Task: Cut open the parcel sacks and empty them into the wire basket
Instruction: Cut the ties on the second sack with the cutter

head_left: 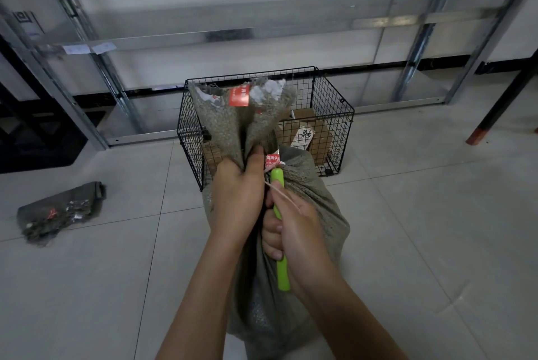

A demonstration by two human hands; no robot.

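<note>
Left hand [235,193] gripped the bunched neck of the sack [311,188], likely keeping it taut. Right hand [294,231] clenched round the green cutter [283,273], its tip at the neck. The sack stood on the floor just before the wire basket [334,91].

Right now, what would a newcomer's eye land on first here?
Centre frame, the left hand grips the bunched neck of a grey woven sack, while the right hand holds a green cutter up at that neck. Just behind stands the black wire basket with cardboard boxes inside. A flattened sack lies on the floor at left.
</note>
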